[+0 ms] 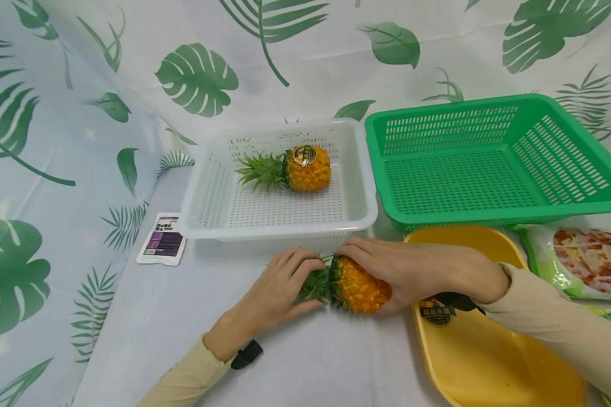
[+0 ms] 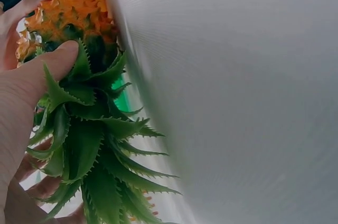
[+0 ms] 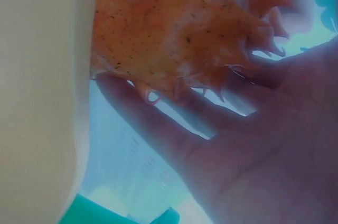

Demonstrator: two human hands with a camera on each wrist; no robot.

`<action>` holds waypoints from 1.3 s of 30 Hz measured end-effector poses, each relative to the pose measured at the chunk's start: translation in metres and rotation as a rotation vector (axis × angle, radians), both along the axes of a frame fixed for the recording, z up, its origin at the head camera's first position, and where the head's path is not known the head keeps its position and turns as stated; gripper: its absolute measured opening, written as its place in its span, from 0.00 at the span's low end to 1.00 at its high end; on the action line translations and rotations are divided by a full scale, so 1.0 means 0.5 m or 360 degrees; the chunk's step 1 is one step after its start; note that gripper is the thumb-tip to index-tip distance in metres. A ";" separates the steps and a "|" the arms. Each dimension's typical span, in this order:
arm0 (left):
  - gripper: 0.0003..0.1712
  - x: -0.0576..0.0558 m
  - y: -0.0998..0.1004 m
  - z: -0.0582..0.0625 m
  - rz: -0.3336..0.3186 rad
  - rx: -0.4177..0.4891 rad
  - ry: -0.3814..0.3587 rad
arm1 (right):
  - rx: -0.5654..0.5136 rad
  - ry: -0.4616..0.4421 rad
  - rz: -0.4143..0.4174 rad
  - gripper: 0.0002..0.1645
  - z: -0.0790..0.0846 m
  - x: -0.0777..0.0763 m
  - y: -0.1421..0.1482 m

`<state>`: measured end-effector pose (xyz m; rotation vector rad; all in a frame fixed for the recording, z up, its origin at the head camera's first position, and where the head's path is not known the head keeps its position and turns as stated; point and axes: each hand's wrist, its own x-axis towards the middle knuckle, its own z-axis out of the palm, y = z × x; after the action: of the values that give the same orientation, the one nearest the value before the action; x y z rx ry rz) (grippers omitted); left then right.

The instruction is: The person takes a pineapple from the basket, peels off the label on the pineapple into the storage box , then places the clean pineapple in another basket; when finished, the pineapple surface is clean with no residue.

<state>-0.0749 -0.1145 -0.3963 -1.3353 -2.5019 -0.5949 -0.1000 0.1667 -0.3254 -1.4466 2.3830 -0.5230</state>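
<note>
A small orange pineapple [image 1: 358, 285] lies on its side on the table, between both hands. My left hand [image 1: 285, 285] grips its green leafy crown [image 2: 100, 139], with the thumb pressed near the base of the leaves in the left wrist view. My right hand [image 1: 387, 263] curls over the fruit body [image 3: 174, 28] from the right, thumb on the near side. Behind them, a second pineapple [image 1: 308, 169] with a round dark label lies in the white basket [image 1: 280, 230], crown pointing left.
A green basket [image 1: 463, 175] stands at the back right. Under my right forearm sits a yellow tray [image 1: 489, 362] bearing a dark label. A food packet with a printed picture [image 1: 590, 260] lies at the far right. Left of the white basket is a purple-and-white packet [image 1: 163, 240].
</note>
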 end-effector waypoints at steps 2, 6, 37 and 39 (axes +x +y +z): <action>0.36 0.001 0.000 0.000 0.0007 -0.0015 0.0030 | 0.0009 0.0018 -0.0003 0.57 -0.001 0.000 -0.001; 0.36 0.002 0.000 0.001 0.0025 -0.0036 0.0076 | 0.0020 0.0007 -0.0021 0.55 0.000 -0.002 0.001; 0.36 0.010 -0.035 0.109 0.0076 0.0689 -0.0094 | 0.0132 0.0215 -0.0302 0.68 0.122 0.019 0.147; 0.37 0.007 -0.031 0.102 0.0094 0.0704 -0.0108 | 0.0082 0.0317 -0.0354 0.70 0.131 0.015 0.177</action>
<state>-0.0713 -0.1298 -0.3452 -1.0849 -2.2636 -1.1156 -0.0927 0.2550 -0.2601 -1.2722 2.7123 -0.3804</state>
